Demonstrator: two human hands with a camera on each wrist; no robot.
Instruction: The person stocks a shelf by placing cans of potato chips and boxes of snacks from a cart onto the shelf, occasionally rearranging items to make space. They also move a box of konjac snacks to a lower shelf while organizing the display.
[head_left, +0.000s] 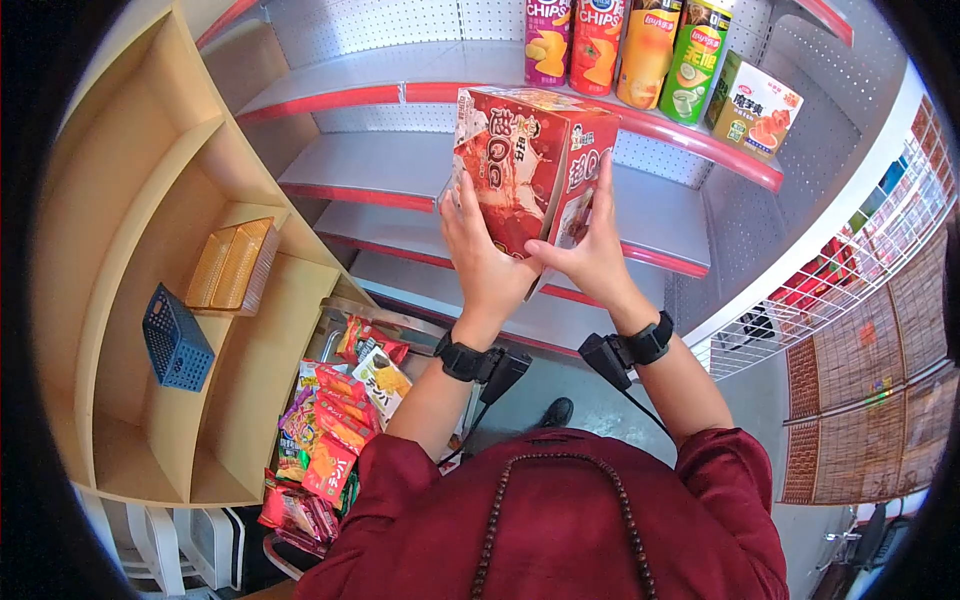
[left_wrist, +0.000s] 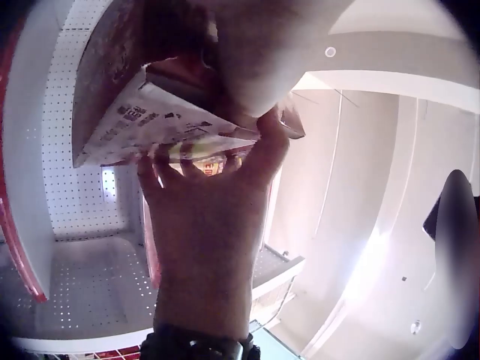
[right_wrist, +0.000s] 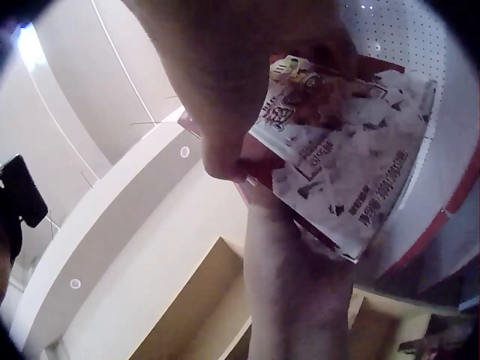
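A red and white snack box (head_left: 510,165) with printed characters is held up in front of the shelves, tilted, between both hands. My left hand (head_left: 485,250) grips its left side and lower end, fingers spread along the red face. On the other side my right hand (head_left: 595,255) grips the box, fingers up along the side face and thumb across the near lower corner. In the right wrist view the white printed face of the box (right_wrist: 337,165) shows between the hands. The left wrist view has the box (left_wrist: 142,124) partly hidden behind a blurred hand.
Chip canisters (head_left: 645,55) and a small snack box (head_left: 757,105) stand on the upper grey shelf (head_left: 400,95). At left, a wooden shelf unit (head_left: 110,270) holds a blue basket (head_left: 175,340) and an amber basket (head_left: 235,265). Snack packets (head_left: 335,420) pile up below. A white wire rack (head_left: 850,250) stands right.
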